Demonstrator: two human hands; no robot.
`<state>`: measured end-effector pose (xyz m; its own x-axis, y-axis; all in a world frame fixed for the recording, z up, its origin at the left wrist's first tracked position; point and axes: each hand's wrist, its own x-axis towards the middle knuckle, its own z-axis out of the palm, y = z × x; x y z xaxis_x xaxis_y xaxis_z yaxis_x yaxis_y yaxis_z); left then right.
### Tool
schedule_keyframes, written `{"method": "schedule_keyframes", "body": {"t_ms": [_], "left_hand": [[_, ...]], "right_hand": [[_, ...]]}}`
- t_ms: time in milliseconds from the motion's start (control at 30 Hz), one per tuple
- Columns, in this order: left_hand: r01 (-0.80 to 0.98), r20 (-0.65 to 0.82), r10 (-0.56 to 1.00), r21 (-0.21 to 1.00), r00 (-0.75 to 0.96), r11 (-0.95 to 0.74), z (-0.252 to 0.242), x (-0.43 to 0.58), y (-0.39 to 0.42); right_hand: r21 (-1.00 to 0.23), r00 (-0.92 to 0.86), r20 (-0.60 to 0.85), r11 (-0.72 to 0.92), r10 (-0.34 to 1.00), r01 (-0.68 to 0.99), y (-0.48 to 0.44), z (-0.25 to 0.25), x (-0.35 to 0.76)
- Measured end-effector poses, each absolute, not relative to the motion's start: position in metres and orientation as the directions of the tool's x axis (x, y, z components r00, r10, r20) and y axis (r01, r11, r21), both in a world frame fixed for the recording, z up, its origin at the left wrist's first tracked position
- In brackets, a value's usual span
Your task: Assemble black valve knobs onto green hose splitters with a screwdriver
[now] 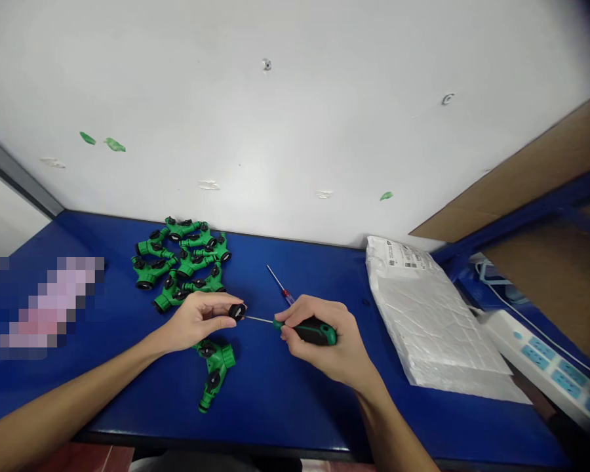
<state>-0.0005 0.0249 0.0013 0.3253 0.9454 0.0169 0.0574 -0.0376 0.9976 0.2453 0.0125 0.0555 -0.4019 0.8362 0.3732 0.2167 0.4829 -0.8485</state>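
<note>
Between the thumb and fingers of my left hand [199, 320] is a small black ring-shaped cap [236, 312], its opening turned to the right. My right hand [324, 331] grips a screwdriver [314, 332] with a green and black handle. The thin metal shaft points left, and its tip reaches the cap's opening. Just below my left hand lies a green Y-shaped hose splitter [215, 370] with black valve levers. A second screwdriver [287, 295], with a red and clear handle, lies behind my right hand, partly hidden by it.
Several green hose splitters [191, 262] are heaped at the back left of the blue table [285, 419]. A white padded mailer bag [423, 314] lies on the right, beside a power strip [545, 360]. A white wall [295, 131] rises behind. A blurred pinkish item sits far left.
</note>
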Motion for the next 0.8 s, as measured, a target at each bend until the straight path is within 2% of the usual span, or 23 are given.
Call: {"method": "schedule_keyframes", "body": {"t_ms": [167,267,367,533,800], "left_hand": [[-0.007,0.051,0.984,0.999,0.171,-0.05,-0.002,0.002,0.024],[-0.104,0.015,0.991,0.995,0.13,-0.001,-0.007,0.001,0.025],[-0.196,0.009,0.994,0.98,0.111,0.013,-0.007,0.0,0.027],[-0.358,-0.066,0.996,0.93,0.06,0.083,0.002,0.001,0.028],[-0.476,-0.144,0.988,0.866,0.057,0.153,0.01,0.002,0.025]], "right_hand": [[-0.857,-0.403,0.397,0.49,0.825,0.159,0.013,0.051,0.243],[-0.919,-0.344,0.349,0.391,0.872,0.059,0.016,0.038,0.242],[-0.964,-0.265,0.263,0.24,0.928,-0.117,0.019,0.023,0.239],[-0.927,-0.192,0.179,0.1,0.965,-0.361,0.022,0.009,0.227],[-0.885,-0.149,0.095,0.015,0.984,-0.466,0.019,0.004,0.216]]}}
